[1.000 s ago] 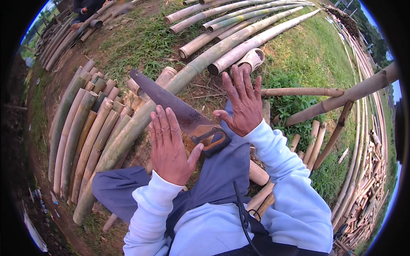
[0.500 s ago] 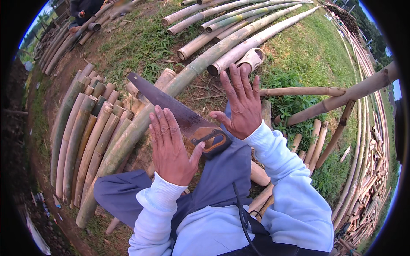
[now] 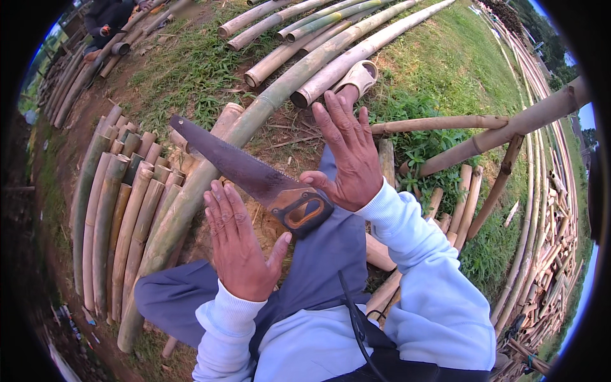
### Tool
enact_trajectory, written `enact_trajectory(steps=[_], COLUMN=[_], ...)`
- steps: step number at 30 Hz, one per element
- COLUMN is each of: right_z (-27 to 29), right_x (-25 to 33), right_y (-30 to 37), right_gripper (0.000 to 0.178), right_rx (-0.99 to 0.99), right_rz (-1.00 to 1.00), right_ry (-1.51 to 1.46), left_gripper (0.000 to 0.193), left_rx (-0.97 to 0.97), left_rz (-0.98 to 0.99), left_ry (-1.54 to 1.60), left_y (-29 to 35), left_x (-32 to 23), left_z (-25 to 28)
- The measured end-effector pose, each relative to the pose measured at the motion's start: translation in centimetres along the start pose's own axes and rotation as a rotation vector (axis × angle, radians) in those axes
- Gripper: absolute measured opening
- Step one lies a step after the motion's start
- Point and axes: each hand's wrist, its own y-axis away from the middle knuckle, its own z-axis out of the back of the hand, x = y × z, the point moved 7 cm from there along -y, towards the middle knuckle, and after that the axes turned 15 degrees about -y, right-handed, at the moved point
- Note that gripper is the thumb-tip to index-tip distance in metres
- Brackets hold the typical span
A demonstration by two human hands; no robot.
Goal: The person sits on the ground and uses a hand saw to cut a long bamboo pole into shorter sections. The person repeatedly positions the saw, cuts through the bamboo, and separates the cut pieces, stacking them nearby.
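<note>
Both hands are raised with their backs to me and hold nothing. My left hand (image 3: pixel 240 248) is open, fingers stretched up and thumb out, over the lap. Farther right, my right hand (image 3: pixel 347 156) is likewise open, its fingers partly spread. Between and beyond them a hand saw (image 3: pixel 232 162) rests with its handle (image 3: pixel 301 210) by my leg. Its dark blade points up and left across a long green bamboo pole (image 3: pixel 184 207). That pole runs from beside my knee to the far top of the view.
At left stands a bundle of cut bamboo lengths (image 3: pixel 114 216). Long bamboo poles (image 3: pixel 273 63) lie on the grass ahead. A bamboo frame (image 3: pixel 509 143) stands at right, with a heap of split pieces (image 3: pixel 541 274) beyond. Another person (image 3: pixel 105 25) sits at the far left.
My left hand has moved slightly left and down, my right hand slightly left. The view has shifted a little, so the saw and poles appear farther left. Both hands stay open.
</note>
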Motion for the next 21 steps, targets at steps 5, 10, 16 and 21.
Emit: enact_trajectory(steps=[5,10,16,21], right_z=[0.4,4.6,7.1,5.2], right_x=[-12.1,-29.6,-29.3,-27.2], right_y=[6.0,23.0,23.6,15.7], right_gripper=[0.088,0.09,0.095,0.099], right_rx=[-0.057,-0.138,0.015,0.077], right_rz=[-0.359,-1.163,-1.307,-1.241], right_ry=[-0.587,-0.802,-0.893,-1.009], left_gripper=[0.107,0.105,0.091,0.075], left_rx=[0.151,0.542,0.467,0.295], left_rz=[-0.101,-0.183,0.004,0.29], left_ry=[0.433,0.966,1.229,1.587], left_y=[1.2,4.2,3.3,2.0], left_x=[-4.5,-13.1,-13.4,-11.2], left_z=[-4.6,-9.7,-11.0,-11.7])
